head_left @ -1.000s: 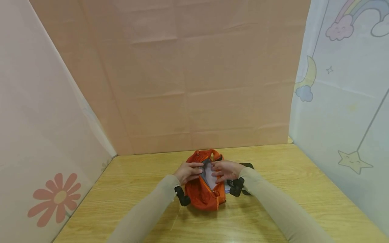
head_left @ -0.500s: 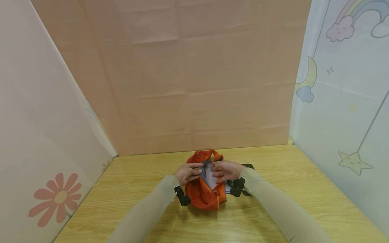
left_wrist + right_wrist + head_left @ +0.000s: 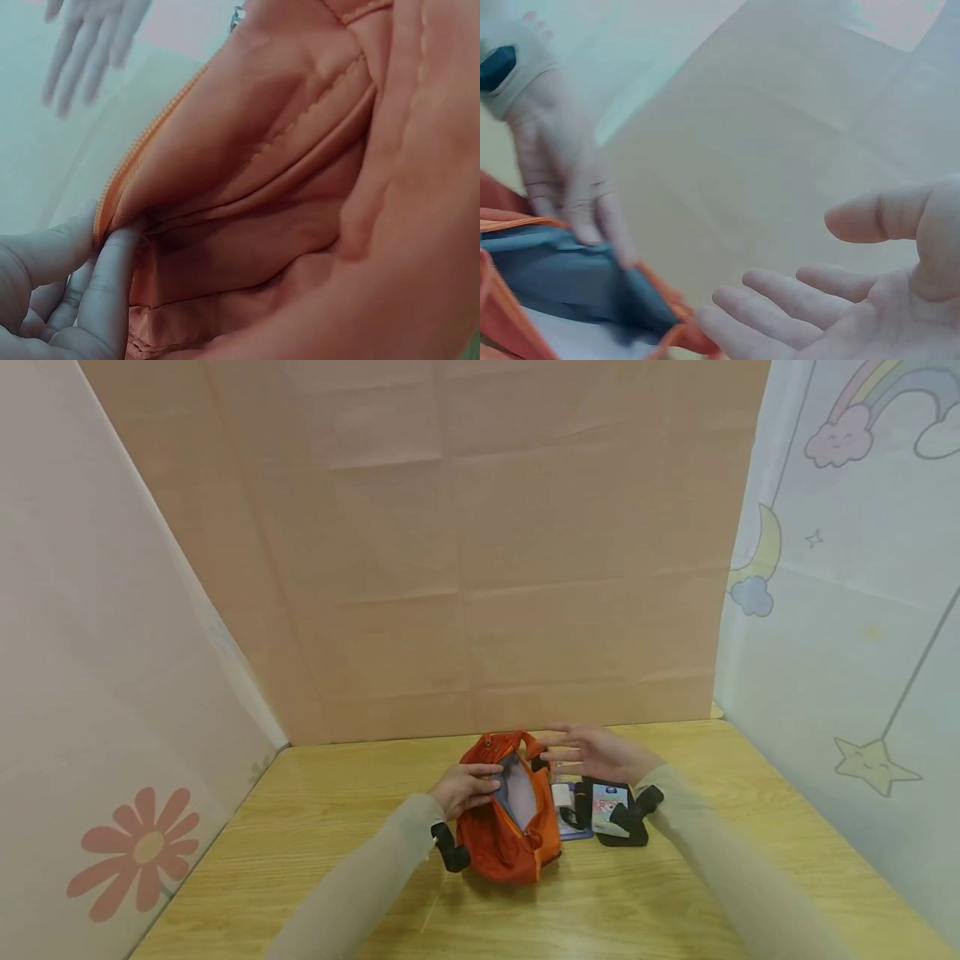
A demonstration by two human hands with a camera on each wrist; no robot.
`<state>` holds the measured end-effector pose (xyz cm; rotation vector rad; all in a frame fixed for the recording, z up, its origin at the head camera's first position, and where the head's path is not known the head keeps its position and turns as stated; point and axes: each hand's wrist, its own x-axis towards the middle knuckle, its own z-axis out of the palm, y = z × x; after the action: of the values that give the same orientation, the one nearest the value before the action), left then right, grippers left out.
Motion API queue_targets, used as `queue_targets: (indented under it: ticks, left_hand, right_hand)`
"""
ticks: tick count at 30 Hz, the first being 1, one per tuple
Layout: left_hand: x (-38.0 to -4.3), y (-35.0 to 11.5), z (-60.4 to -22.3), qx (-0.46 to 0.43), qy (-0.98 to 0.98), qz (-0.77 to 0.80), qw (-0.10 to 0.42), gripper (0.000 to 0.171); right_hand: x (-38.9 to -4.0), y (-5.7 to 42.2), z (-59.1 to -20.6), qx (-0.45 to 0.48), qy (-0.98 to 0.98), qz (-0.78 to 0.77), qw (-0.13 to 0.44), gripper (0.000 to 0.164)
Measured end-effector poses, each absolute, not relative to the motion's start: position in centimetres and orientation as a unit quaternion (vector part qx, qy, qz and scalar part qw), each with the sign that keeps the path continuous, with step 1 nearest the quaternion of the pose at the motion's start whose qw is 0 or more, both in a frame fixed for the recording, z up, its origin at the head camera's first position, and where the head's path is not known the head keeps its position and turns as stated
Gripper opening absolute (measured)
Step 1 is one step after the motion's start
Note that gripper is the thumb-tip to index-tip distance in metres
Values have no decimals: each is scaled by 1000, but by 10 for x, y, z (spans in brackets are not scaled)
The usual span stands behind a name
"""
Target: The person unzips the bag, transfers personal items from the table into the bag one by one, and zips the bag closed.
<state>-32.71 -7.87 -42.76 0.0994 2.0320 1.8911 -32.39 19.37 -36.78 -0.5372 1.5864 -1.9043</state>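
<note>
An orange-red zippered bag point(image 3: 498, 847) sits on the table with its mouth unzipped, a grey lining showing inside. My left hand point(image 3: 462, 788) pinches the bag's left zipper edge point(image 3: 142, 142) between thumb and fingers, as the left wrist view shows. Off the bag's right side, above the table, my right hand point(image 3: 600, 753) is raised with fingers spread and nothing in it. In the right wrist view its fingers point(image 3: 780, 300) reach out beside the bag's far end.
Right of the bag lie a white block-shaped item point(image 3: 562, 796), a black cable point(image 3: 573, 818), a blue-edged flat item point(image 3: 576, 835) and a black pouch or case point(image 3: 636, 837) with a printed packet point(image 3: 609, 806) on it. A peach cloth backdrop point(image 3: 465, 568) stands behind the table.
My right hand has left the bag's opening and moved up and to the right, uncovering the small items beside the bag. The left hand keeps its hold on the edge.
</note>
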Motion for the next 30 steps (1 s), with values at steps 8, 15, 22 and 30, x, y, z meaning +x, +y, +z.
queue_targets:
  ticks: [8, 15, 22, 30]
  left_hand:
    - [-325, -81, -428, 47, 723, 665, 183, 42]
    - [-325, -81, -427, 47, 721, 667, 185, 42]
    - [-324, -82, -426, 47, 720, 668, 181, 41]
    - [-324, -81, -426, 47, 721, 667, 180, 41]
  right_hand:
    - [-313, 249, -358, -236, 581, -732, 268, 45]
    - [-306, 284, -376, -202, 594, -735, 256, 49]
    - [-300, 295, -399, -149, 654, -701, 241, 55]
    - [-295, 290, -420, -99, 710, -661, 219, 57]
